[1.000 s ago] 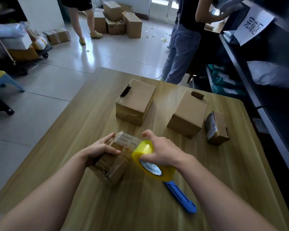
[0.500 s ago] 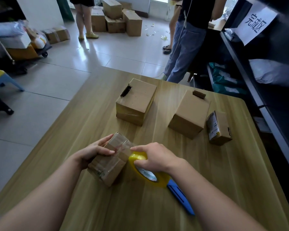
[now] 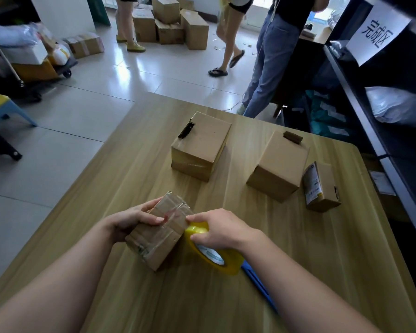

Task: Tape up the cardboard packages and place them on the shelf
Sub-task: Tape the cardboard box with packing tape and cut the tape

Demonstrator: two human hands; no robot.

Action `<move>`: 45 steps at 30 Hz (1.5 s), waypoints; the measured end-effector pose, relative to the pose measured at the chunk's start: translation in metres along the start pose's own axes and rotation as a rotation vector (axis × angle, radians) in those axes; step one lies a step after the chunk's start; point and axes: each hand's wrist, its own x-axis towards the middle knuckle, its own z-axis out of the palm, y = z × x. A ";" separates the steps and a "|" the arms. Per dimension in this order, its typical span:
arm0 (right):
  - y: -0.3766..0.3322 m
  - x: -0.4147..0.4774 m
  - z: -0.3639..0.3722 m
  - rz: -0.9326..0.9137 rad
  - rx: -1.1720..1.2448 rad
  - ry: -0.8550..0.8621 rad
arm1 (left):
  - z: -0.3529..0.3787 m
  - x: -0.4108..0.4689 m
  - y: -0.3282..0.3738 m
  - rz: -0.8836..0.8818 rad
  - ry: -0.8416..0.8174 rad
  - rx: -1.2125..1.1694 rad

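A small cardboard package (image 3: 157, 239) wrapped in clear tape lies on the wooden table (image 3: 322, 255) in front of me. My left hand (image 3: 132, 219) grips its left side, thumb across the top. My right hand (image 3: 220, 228) holds a yellow tape roll (image 3: 214, 255) pressed against the package's right side. Three more cardboard boxes stand farther back: one in the middle (image 3: 202, 145), one to its right (image 3: 277, 165), and a small labelled one (image 3: 321, 186) at the far right. A dark shelf (image 3: 380, 131) runs along the right.
A blue-handled cutter (image 3: 259, 283) lies on the table under my right forearm. People stand and walk beyond the table's far edge. Stacked boxes (image 3: 171, 22) sit on the floor at the back. A cart with parcels (image 3: 34, 61) is at the left.
My right hand brought the tape roll down from above the package to its right side. The stretched tape now lies flat on the package. A person walked into view at the back.
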 end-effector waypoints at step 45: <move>-0.011 -0.013 -0.003 -0.109 0.096 0.461 | 0.039 -0.011 0.023 0.201 0.447 1.028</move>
